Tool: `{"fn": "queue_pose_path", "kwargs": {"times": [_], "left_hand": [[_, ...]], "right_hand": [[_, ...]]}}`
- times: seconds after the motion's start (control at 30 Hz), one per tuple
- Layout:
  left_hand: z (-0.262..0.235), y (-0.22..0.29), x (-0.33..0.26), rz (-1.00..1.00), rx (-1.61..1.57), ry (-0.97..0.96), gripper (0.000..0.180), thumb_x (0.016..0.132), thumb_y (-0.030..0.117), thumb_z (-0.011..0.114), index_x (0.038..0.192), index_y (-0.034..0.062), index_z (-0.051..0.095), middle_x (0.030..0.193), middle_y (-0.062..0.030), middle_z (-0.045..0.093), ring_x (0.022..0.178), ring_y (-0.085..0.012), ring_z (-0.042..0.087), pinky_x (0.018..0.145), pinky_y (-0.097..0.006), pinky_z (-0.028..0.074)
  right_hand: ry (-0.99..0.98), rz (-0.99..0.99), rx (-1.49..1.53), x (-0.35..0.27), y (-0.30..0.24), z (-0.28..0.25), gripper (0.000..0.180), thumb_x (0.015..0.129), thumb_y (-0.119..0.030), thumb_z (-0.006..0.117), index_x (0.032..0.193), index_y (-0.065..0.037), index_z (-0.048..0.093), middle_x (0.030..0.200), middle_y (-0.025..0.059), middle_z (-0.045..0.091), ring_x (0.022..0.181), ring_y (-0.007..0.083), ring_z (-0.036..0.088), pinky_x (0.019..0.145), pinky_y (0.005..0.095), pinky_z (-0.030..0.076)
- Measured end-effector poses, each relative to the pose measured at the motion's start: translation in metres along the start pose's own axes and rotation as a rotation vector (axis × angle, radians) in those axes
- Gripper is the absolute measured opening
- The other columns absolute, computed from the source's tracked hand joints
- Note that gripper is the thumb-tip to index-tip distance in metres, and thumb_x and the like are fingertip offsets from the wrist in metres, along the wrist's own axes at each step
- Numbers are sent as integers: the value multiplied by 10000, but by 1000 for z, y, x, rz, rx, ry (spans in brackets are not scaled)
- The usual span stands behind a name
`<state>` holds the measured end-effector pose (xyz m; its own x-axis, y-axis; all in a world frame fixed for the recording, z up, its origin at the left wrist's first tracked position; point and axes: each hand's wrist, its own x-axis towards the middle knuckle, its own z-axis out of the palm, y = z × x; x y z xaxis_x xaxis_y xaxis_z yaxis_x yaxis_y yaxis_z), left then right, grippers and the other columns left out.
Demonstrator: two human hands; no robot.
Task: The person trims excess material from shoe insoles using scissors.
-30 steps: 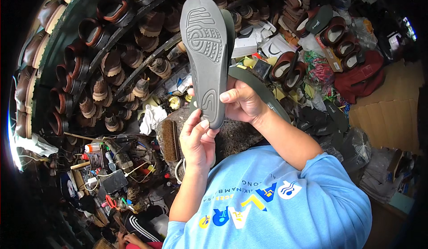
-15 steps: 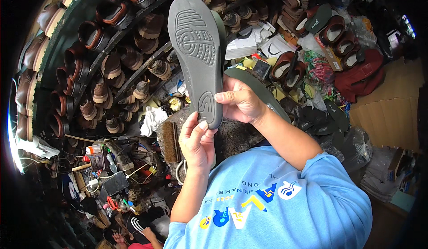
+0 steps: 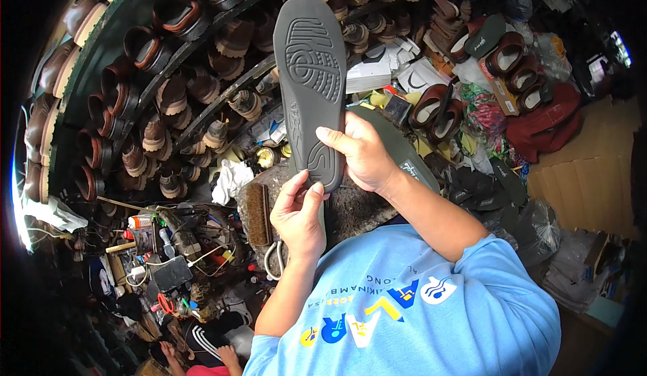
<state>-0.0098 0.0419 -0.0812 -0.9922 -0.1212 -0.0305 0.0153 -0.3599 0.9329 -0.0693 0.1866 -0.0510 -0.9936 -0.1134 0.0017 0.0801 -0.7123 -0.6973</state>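
On the far left, brown shoes (image 3: 172,100) with chunky, ridged soles filled the sloping shelves (image 3: 84,83). Right of them lay a crumpled white cloth (image 3: 231,180), then a brush (image 3: 257,213) with dense brown bristles, set along the left edge of a rough, mottled block (image 3: 357,217).

The left hand (image 3: 300,221) was closed in a pinch, thumb and forefinger nipping the left side of the heel of the grey insole (image 3: 310,100). This insole was held up above the block, toe pointing away from the body, its underside facing the wearer: smooth, matt, rubbery-looking, with raised fan-like ribs at the forefoot and looping grooves at the heel. The right hand (image 3: 360,150) gripped its right side, thumb flat across the heel area; the other fingers were mostly hidden behind.

The step in hand seemed to be looking over the underside. The next move would call for a firm hold at the heel, since the long toe end had no visible support and probably flexed.

Farther right, beyond the right wrist, lay a dark green insole (image 3: 397,140), flat and smooth, then brown leather shoes (image 3: 450,125) and a soft, creased red bag (image 3: 539,127).
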Motion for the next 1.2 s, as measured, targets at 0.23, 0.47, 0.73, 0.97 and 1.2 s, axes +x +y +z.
{"fn": "queue_pose_path", "kwargs": {"times": [0.23, 0.47, 0.73, 0.97, 1.2], "left_hand": [[-3, 2, -1, 54, 137, -56, 307, 863, -56, 701, 1165, -34, 652, 1038, -72, 653, 841, -111, 646, 755, -276, 601], [9, 13, -6, 78, 183, -47, 305, 829, -84, 727, 1124, -29, 674, 1005, -33, 620, 786, -58, 585, 717, -206, 529], [10, 18, -8, 158, 288, -81, 318, 818, -83, 736, 1121, 4, 691, 1071, -30, 603, 813, -41, 572, 717, -171, 493], [8, 19, -9, 196, 296, -106, 306, 823, -92, 725, 1113, 1, 693, 1094, -59, 604, 886, -69, 615, 765, -171, 506], [3, 13, -7, 160, 204, -126, 331, 826, -90, 729, 1144, -11, 682, 1074, -47, 619, 823, -62, 580, 723, -198, 507]], "right_hand": [[66, -41, -72, 4, -1, 1, 243, 947, -39, 621, 1173, 39, 578, 1074, 92, 667, 923, 148, 663, 832, 301, 563], [42, -29, -27, 7, -1, 0, 249, 926, -17, 637, 1164, 39, 588, 1061, 97, 675, 893, 149, 678, 811, 295, 582], [15, -51, 25, 8, 1, -4, 252, 936, 7, 598, 1186, 25, 571, 1083, 93, 663, 945, 152, 663, 850, 306, 561], [-35, -78, 16, 7, 0, -3, 251, 933, 22, 589, 1184, 25, 569, 1104, 95, 659, 954, 148, 656, 862, 300, 549], [58, -173, -50, 9, -1, 4, 309, 925, 42, 584, 1229, 24, 537, 1148, 103, 644, 995, 154, 648, 883, 303, 543]]}}
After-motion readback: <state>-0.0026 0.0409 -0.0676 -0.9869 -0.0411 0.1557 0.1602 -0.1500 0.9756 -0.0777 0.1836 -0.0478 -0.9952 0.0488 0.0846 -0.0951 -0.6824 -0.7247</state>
